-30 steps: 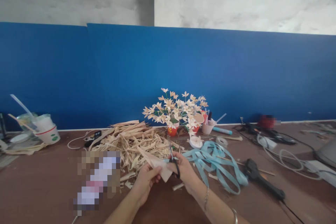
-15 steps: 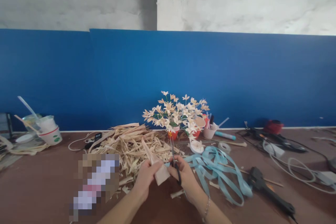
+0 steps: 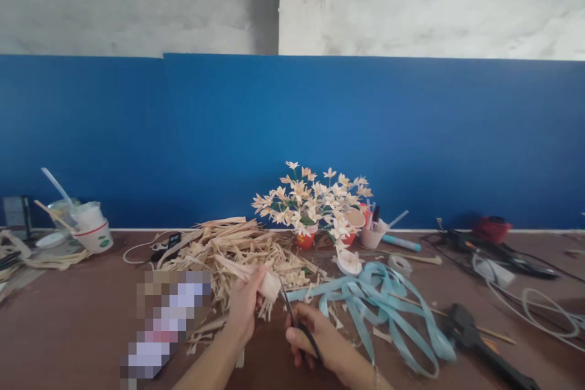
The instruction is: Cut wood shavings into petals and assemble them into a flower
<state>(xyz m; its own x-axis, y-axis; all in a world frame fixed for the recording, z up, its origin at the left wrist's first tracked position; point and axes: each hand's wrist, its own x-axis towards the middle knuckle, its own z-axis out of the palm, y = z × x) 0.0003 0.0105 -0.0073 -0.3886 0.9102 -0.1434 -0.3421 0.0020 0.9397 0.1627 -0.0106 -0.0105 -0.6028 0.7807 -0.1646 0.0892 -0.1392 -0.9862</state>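
Note:
Pinched in my left hand (image 3: 245,306) is a pale, dry corn husk (image 3: 269,286), its broad end facing right and its narrow part trailing left over the pile. My right hand (image 3: 311,335) grips black-handled scissors (image 3: 299,323), whose blades point up and left beside the husk's broad edge. Whether the blades touch the husk I cannot tell. Behind my hands lies a heap of dry husk strips (image 3: 237,250). Husk flowers (image 3: 315,195) on green stems stand in a red cup (image 3: 305,237) beyond the heap.
Tangled light-blue ribbon (image 3: 388,304) lies right of my hands, with a black glue gun (image 3: 479,341) past it. A tape roll (image 3: 400,265) and a pen cup (image 3: 372,236) sit further back. White cables (image 3: 530,304) coil at the right; a paper cup (image 3: 95,236) stands far left.
My left hand has turned the husk and moved slightly left. My right hand has come lower with the scissors, now tilted up-left instead of upright. The view has shifted a little left.

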